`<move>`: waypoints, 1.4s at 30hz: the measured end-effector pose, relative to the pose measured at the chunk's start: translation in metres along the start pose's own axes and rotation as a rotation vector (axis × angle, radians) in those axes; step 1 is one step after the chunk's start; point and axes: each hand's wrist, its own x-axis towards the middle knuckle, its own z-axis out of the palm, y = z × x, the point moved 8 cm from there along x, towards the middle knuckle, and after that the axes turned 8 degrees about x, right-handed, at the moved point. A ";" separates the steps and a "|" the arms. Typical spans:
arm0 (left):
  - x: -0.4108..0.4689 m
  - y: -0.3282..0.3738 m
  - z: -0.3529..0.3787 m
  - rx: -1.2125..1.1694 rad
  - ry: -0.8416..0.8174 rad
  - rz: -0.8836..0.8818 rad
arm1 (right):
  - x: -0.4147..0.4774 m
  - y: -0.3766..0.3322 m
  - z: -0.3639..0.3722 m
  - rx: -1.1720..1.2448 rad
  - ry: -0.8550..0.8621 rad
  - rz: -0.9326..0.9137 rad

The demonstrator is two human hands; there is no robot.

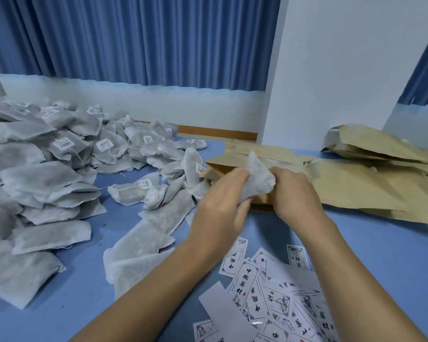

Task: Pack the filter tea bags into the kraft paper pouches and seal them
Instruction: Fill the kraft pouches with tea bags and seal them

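My left hand [221,201] and my right hand [294,193] both grip one white filter tea bag [256,180] in the middle of the blue table. The bag stands tilted, its lower end at the open mouth of a kraft paper pouch [262,201] that lies under my hands. Whether my right fingers also pinch the pouch edge is hidden. A large heap of filter tea bags [59,169], some with small barcode tags, covers the left half of the table.
More flat kraft pouches [356,183] are piled to the right and behind my hands, up to a white pillar [331,70]. Printed white label cards [277,299] lie scattered at the near right. Blue curtains [134,38] hang behind the blue table [89,292].
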 end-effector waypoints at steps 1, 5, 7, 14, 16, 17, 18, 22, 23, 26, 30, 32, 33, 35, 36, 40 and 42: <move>0.006 0.006 0.012 0.018 -0.095 0.001 | 0.001 0.001 0.000 0.029 -0.007 0.002; 0.022 0.022 0.040 0.047 -0.255 0.022 | 0.007 0.021 -0.013 0.217 0.033 0.039; 0.028 0.023 0.052 0.096 -0.289 0.034 | 0.008 0.029 -0.023 0.323 0.060 0.052; 0.075 -0.026 0.135 0.314 -0.732 -0.293 | 0.010 0.009 -0.024 0.321 0.077 -0.041; 0.088 -0.043 0.146 0.306 -0.722 -0.347 | 0.011 0.010 -0.023 0.325 0.075 -0.013; 0.087 -0.048 0.151 0.304 -0.739 -0.350 | 0.010 0.012 -0.022 0.323 0.075 0.007; 0.083 -0.048 0.152 0.303 -0.749 -0.337 | 0.009 0.013 -0.020 0.317 0.078 0.025; 0.059 -0.007 0.115 0.220 -0.524 -0.220 | 0.009 0.014 -0.019 0.269 0.125 0.036; 0.050 0.006 0.100 0.183 -0.439 -0.170 | 0.009 0.017 -0.017 0.246 0.120 0.050; 0.006 0.028 0.059 0.104 -0.307 -0.075 | 0.011 0.026 -0.010 0.215 0.100 0.110; -0.041 0.004 0.036 0.302 -0.331 -0.161 | 0.011 0.029 -0.005 0.203 0.121 0.123; -0.060 -0.026 0.045 0.425 -0.576 -0.371 | 0.010 0.026 -0.007 0.205 0.141 0.107; -0.067 -0.036 0.049 0.431 -0.659 -0.432 | 0.008 0.025 -0.008 0.210 0.155 0.101; -0.067 -0.041 0.049 0.369 -0.679 -0.460 | 0.006 0.023 -0.009 0.220 0.167 0.096; -0.064 -0.039 0.045 0.285 -0.617 -0.466 | 0.005 0.022 -0.009 0.222 0.162 0.093; -0.045 -0.015 0.006 -0.012 -0.159 -0.338 | 0.004 0.023 -0.009 0.220 0.139 0.105; -0.035 0.010 -0.012 -0.051 0.097 -0.105 | 0.004 0.021 -0.010 0.212 0.132 0.099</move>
